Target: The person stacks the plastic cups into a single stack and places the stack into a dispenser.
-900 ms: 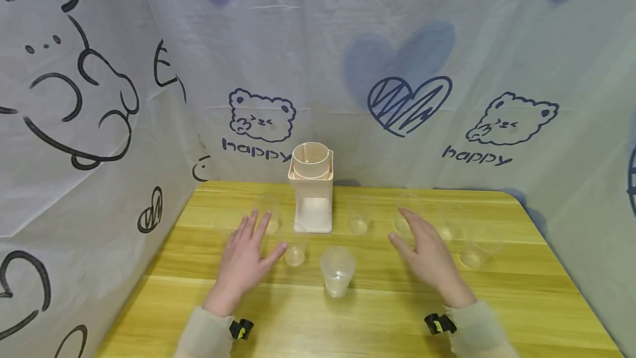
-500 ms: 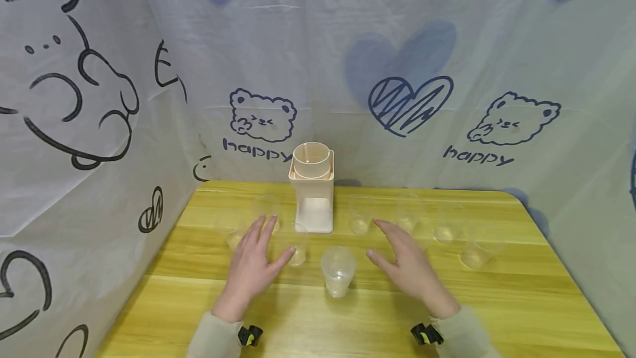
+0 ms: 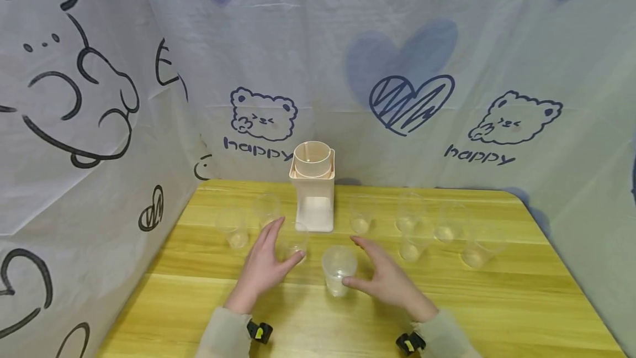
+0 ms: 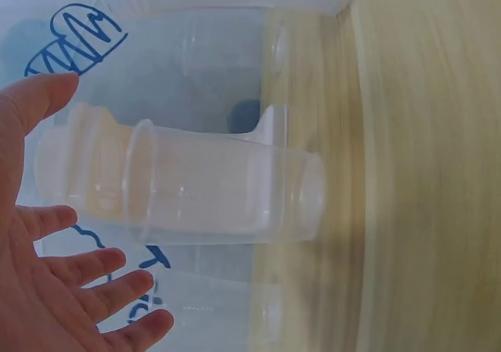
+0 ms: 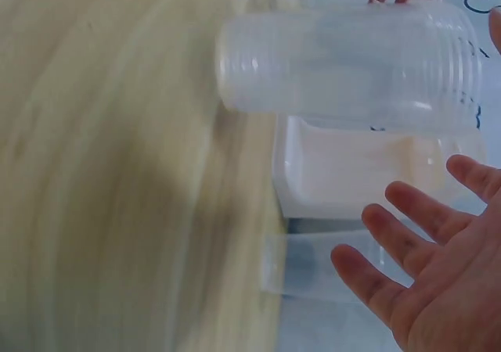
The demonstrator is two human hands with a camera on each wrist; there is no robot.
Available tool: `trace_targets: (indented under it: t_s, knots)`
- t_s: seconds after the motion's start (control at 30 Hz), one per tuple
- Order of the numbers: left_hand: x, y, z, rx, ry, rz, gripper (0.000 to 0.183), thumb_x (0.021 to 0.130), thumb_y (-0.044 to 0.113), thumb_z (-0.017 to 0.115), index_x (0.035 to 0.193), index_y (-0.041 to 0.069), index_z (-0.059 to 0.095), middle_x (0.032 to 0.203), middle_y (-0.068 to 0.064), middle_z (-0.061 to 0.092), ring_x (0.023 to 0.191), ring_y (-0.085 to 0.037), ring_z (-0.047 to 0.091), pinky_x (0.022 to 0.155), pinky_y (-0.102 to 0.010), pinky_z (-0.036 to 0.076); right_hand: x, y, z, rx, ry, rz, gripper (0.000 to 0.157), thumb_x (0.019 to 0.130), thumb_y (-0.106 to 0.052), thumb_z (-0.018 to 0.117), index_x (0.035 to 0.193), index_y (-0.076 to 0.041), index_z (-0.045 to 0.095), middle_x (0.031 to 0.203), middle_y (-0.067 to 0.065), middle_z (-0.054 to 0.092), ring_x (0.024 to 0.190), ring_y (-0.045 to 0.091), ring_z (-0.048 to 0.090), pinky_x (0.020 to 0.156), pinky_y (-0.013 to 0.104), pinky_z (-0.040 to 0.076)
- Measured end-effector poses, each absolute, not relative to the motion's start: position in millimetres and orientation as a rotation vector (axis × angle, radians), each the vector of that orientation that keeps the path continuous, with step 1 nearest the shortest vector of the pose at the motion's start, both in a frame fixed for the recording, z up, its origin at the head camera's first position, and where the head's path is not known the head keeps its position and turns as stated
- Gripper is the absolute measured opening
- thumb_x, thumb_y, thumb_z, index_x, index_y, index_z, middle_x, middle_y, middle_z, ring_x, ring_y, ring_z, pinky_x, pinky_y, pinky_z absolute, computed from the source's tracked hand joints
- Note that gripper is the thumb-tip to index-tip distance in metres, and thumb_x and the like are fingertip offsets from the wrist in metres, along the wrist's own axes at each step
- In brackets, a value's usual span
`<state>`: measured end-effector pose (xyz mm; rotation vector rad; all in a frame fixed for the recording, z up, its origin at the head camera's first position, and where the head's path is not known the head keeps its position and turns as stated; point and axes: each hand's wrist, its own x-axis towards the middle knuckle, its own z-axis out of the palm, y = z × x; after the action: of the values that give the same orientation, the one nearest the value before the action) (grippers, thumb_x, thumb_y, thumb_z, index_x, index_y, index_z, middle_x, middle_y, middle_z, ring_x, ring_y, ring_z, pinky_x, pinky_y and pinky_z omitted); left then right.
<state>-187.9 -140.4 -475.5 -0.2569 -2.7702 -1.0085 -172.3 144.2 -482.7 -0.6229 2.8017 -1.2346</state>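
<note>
A person's two bare hands frame a nested stack of clear cups, the stack [image 3: 338,264] standing upright at the front centre of a wood-grain table [image 3: 318,325]. The right hand [image 3: 390,280] is spread wide just beside the stack, fingers on the far side and thumb on the near side, the thumb overlapping the stack in the head view; whether it touches cannot be told. The left hand [image 3: 263,269], also wide, with fingers apart and nothing held, reaches beside the near cup [image 3: 299,232], a single clear cup standing left of the stack and nearer the back; contact there is likewise unclear.

Behind them, a beige dispenser [image 3: 314,187] stands upright near the table's back edge, a round container [image 3: 312,160] set in its top. On its left, two more cups stand, one close by [image 3: 266,206] and one farther out [image 3: 237,231]. On its right are five others [image 3: 360,217], loosely scattered, all see-through and faint against the wood. Pale sleeves [image 3: 223,336] end at the wrists, each with a small black device [image 3: 260,332]. A white cloth [image 3: 338,10] printed with hearts, bears and "happy" hangs behind.
</note>
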Motion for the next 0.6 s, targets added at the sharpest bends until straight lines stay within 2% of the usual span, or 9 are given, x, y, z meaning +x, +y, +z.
trace_targets:
  t_s: [0.2,0.37,0.6]
  knots:
    - [-192.2,-140.4,-480.2,-0.223,-2.795,-1.102,0.093,0.082,0.050,0.076,0.155,0.018,0.028,0.155,-0.016,0.031,0.133,-0.043,0.039,0.101,-0.066,0.038,-174.1,136.1,-494.2,-0.647,2.693,-1.347,0.097,0.073,-0.046,0.085,0.149,-0.011,0.038,0.144,0.015,0.047,0.130,0.034,0.045,0.104,0.058,0.040]
    - [-193.4,-139.9,-483.5,-0.204,-2.795,-1.176,0.093,0.082,0.047,0.077,0.155,0.017,0.028,0.155,-0.017,0.031,0.135,-0.042,0.037,0.103,-0.065,0.035,-176.8,132.0,-502.9,-0.635,2.564,-1.455,0.095,0.075,-0.035,0.087,0.150,-0.009,0.035,0.145,0.019,0.044,0.123,0.035,0.051,0.097,0.053,0.048]
    - [-196.6,-139.2,-489.1,-0.207,-2.774,-1.225,0.095,0.080,0.046,0.079,0.154,0.015,0.029,0.154,-0.015,0.034,0.131,-0.038,0.043,0.101,-0.062,0.040,-177.7,129.3,-506.0,-0.593,2.424,-1.566,0.091,0.078,-0.029,0.085,0.150,-0.010,0.033,0.144,0.022,0.042,0.113,0.039,0.058,0.094,0.051,0.050]
